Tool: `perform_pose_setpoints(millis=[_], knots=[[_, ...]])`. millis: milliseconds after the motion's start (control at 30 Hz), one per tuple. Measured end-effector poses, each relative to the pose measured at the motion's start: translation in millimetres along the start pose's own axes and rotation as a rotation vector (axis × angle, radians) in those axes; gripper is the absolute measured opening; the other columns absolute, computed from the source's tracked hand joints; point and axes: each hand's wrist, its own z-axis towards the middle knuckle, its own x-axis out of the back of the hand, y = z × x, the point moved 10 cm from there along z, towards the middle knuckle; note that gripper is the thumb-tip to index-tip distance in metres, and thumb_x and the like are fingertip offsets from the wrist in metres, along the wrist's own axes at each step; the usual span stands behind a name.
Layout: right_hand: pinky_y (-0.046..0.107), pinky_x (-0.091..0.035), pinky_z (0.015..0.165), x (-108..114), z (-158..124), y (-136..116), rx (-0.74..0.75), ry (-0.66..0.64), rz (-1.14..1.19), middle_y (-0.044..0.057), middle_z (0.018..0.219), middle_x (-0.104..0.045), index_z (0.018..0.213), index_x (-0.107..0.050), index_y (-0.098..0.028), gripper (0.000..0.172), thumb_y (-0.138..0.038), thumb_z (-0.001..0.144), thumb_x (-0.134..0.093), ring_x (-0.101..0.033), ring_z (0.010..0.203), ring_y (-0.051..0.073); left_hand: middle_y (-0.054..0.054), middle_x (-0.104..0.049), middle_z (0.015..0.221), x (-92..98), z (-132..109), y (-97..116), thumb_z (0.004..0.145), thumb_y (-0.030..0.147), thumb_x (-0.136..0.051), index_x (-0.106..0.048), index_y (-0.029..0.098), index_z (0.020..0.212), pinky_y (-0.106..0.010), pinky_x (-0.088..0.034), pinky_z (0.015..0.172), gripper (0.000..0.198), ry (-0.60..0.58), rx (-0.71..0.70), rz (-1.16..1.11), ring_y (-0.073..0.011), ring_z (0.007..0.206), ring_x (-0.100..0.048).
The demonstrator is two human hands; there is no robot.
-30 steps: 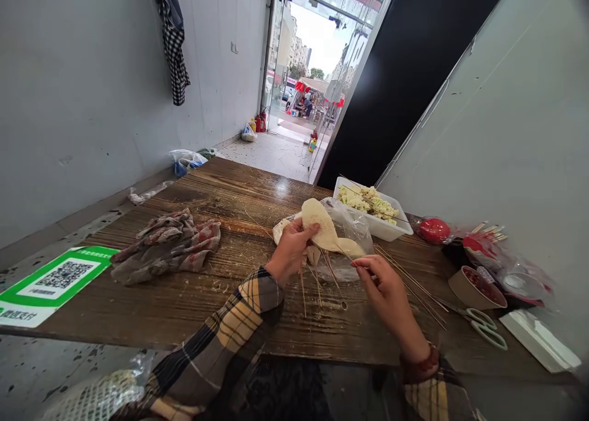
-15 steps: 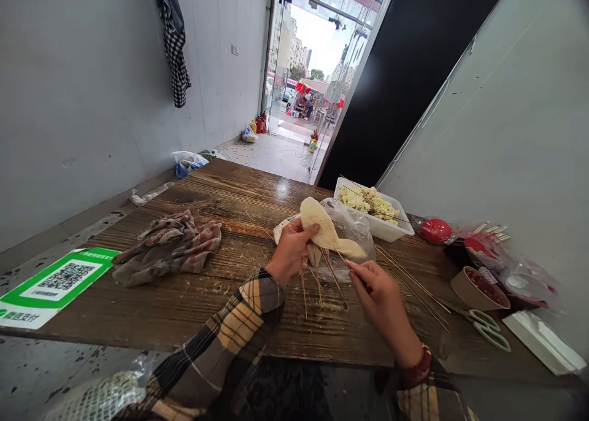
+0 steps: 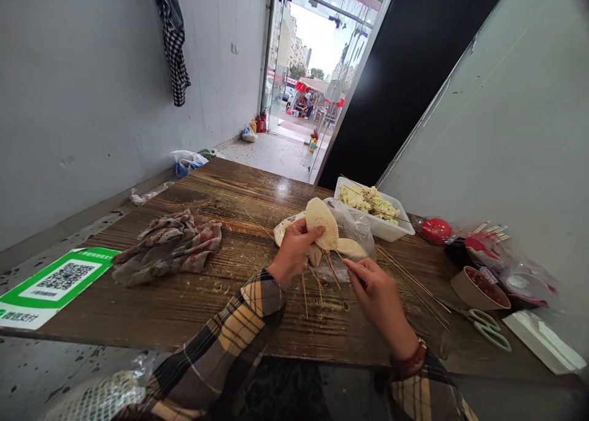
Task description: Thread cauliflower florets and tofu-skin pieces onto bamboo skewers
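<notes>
My left hand [image 3: 294, 246] pinches a pale, flat, folded slice of food [image 3: 321, 221], thumb on its near face. My right hand [image 3: 375, 289] is closed on a thin wooden skewer [image 3: 341, 258], whose upper end meets the lower edge of the slice; how far it runs inside is hidden. Behind the hands, more pale slices [image 3: 350, 248] lie on a clear plastic bag [image 3: 354, 218]. Several skewers with their bare ends toward me [image 3: 305, 295] stick out from under the slices on the wooden table [image 3: 248, 310].
A white tray [image 3: 402, 224] of skewered pale-green food stands at the back right. Loose skewers [image 3: 414, 286], scissors [image 3: 490, 329], a paper bowl [image 3: 478, 289] and a tissue pack [image 3: 543, 341] lie to the right. A crumpled stained cloth [image 3: 175, 246] and a green QR card [image 3: 55, 286] are left.
My left hand has shifted slightly right, and the slice now stands more upright and looks rounder. My right hand stays on the skewer, a touch higher and further left.
</notes>
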Motion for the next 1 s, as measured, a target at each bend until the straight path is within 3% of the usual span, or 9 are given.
perform_pose_setpoints(millis=[267, 633, 1000], knots=[[0.03, -0.049, 0.068, -3, 8, -3, -0.004, 0.003, -0.017, 0.006, 0.083, -0.062, 0.113, -0.067, -0.019, 0.031, -0.026, 0.094, -0.043, -0.061, 0.07, 0.017, -0.007, -0.073, 0.086, -1.1, -2, -9, 0.059, 0.028, -0.082, -0.069, 0.012, 0.09, -0.029, -0.053, 0.069, 0.037, -0.017, 0.023, 0.105, -0.0175, 0.073, -0.065], [0.032, -0.051, 0.071, 1, 6, -8, -0.018, 0.111, 0.11, 0.008, 0.09, -0.066, 0.106, -0.067, -0.02, 0.027, -0.027, 0.094, -0.045, -0.063, 0.077, 0.019, -0.008, -0.072, 0.093, 10.0, 1, -17, 0.059, 0.029, -0.081, -0.067, 0.014, 0.096, -0.029, -0.054, 0.063, 0.042, 0.044, 0.091, 0.019, -0.0194, 0.075, -0.067], [0.028, -0.05, 0.067, 5, 1, -5, 0.001, 0.169, 0.189, 0.007, 0.089, -0.064, 0.102, -0.067, -0.02, 0.022, -0.027, 0.093, -0.048, -0.061, 0.079, 0.016, -0.009, -0.074, 0.088, 13.3, 1, -30, 0.066, 0.017, -0.072, -0.068, 0.013, 0.09, -0.024, -0.054, 0.058, 0.025, 0.061, 0.197, -0.074, -0.0174, 0.071, -0.068]])
